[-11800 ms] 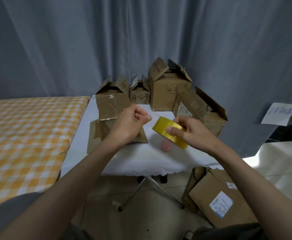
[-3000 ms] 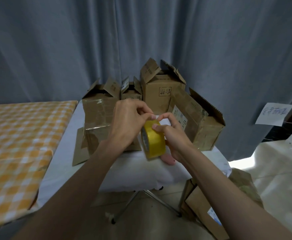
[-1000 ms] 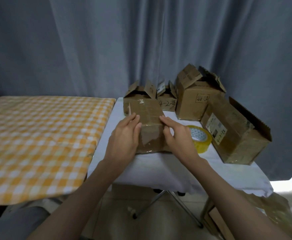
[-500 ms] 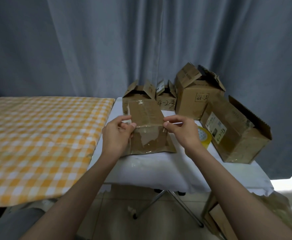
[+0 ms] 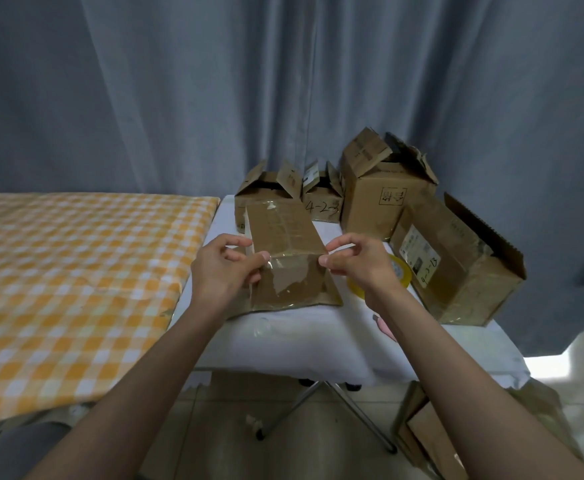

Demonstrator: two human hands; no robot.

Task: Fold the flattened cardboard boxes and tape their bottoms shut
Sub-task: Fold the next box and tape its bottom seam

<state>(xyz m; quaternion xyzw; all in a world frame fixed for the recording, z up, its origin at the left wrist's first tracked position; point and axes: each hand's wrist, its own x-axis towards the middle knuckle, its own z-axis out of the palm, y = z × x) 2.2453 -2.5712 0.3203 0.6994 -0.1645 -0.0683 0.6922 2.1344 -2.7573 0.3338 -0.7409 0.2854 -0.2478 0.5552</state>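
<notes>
At box (image 5: 285,233) edges: L hand (image 5: 223,268), R hand (image 5: 360,265).

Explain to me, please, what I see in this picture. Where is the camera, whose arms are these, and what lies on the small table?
No machine here: these are a person's two bare arms. The one camera sits on the person's head and looks forward and down, so the arms enter from the bottom edge.

The left hand and the right hand meet the two sides of a cardboard box at its front top edge. The fingertips seem to pinch it, or perhaps tape there; I cannot tell which.

The box stands on a small table with a white cloth. Behind the right hand lies a yellow tape roll, partly hidden. Further back stand several opened boxes, and one larger box lies on its side at the right. To the left is an orange checked cloth. Flat cardboard leans on the floor.
</notes>
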